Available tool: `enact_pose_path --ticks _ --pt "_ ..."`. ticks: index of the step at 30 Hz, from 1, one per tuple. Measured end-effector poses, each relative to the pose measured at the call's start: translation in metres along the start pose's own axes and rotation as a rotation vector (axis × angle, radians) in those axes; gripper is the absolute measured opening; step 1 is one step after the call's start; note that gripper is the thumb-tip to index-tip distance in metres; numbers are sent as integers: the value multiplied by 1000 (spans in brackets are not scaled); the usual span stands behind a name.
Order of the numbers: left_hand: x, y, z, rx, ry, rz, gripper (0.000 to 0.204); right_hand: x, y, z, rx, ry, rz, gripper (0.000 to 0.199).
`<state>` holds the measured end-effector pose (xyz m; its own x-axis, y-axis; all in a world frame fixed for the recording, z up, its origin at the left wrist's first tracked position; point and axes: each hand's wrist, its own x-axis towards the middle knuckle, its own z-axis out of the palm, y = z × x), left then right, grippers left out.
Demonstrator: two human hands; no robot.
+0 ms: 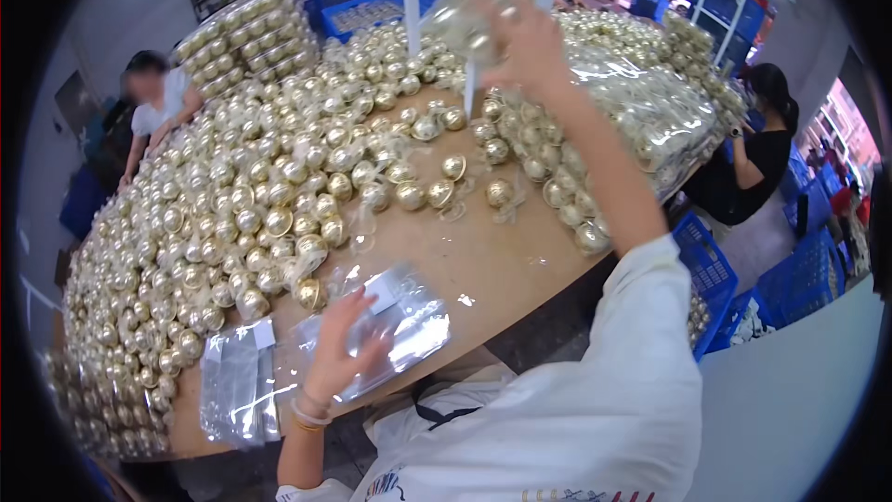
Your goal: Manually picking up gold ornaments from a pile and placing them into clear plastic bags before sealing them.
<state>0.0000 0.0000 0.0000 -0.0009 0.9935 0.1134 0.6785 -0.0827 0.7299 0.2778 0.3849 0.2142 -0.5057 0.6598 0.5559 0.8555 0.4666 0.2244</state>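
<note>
My right hand is raised over the far part of the table, its fingers closed on a clear bag of gold balls that is blurred by motion. My left hand hovers low at the near edge with fingers apart and nothing in them. Under and beside it lie flat clear plastic bags with white labels, and another stack of clear bags is to its left. Shiny gold balls, many in clear wrapping, are heaped just beyond. A few single gold balls lie apart on the brown tabletop.
Filled clear packs are piled at the right, and stacked packs rise at the back left. A white upright post stands at the far side. Co-workers sit left and right. Blue crates stand right of the table.
</note>
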Motion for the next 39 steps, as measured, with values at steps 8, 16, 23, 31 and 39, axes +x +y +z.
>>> enact_pose_path --ticks 8,16,23,31,39 --pt "8 -41 32 451 69 18 110 14 117 39 152 -717 53 115" --pt "4 -33 25 433 3 3 107 -199 45 -116 -205 -266 362 97" --pt "144 89 28 17 129 504 89 -263 47 -57 240 273 319 58" --pt "388 183 78 -350 188 407 93 -199 83 -83 250 594 228 44" --pt "423 215 99 45 88 405 99 -23 228 46 -47 52 542 31"
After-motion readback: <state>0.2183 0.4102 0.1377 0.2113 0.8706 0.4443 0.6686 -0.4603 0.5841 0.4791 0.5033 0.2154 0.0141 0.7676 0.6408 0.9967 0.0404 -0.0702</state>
